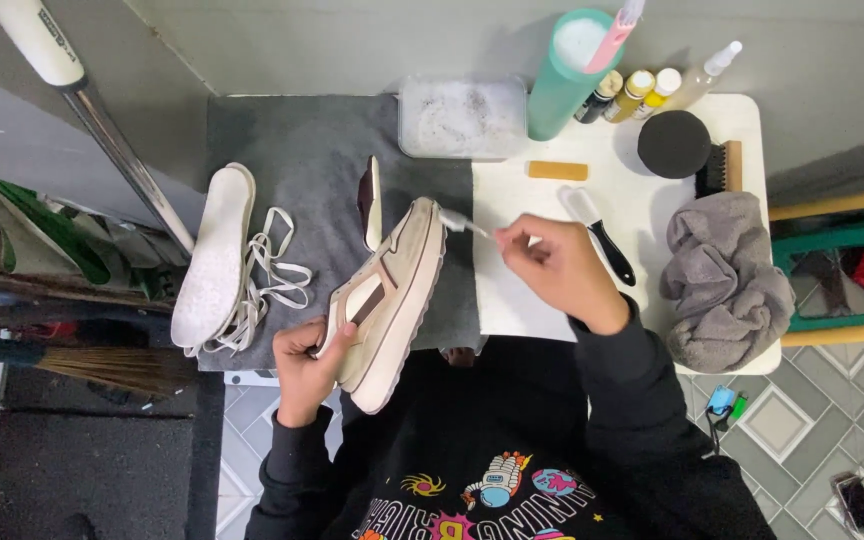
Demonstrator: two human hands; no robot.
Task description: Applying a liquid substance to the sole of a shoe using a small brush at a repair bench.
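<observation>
Left hand: the left hand (304, 362) grips the heel end of a beige sneaker (389, 305), fingers wrapped around its side, holding it tilted on edge above the near edge of the table.
Right hand: the right hand (552, 268) pinches the handle of a small white brush (460, 224); the brush head touches the toe end of the sneaker.
Sneaker position: over the seam between the grey mat (302, 160) and the white tabletop (642, 205), sole facing right, opening facing left.
Second shoe: 1 shoe (370, 202) stands on edge on the mat, just behind the held sneaker.
Insole: 1 white insole (214, 255) lies at the left side of the mat, with white laces (270, 275) piled beside it.
Container: a clear tub (462, 117) sits at the far edge of the mat.
Rear row: a teal tumbler (567, 80), small bottles (637, 93) and a spray bottle (707, 72).
Table items: a tan block (557, 170), a black-handled brush (602, 235), a round black sponge (674, 143), a wooden brush (722, 168).
Cloth: a grey towel (727, 280) is crumpled at the right edge.
</observation>
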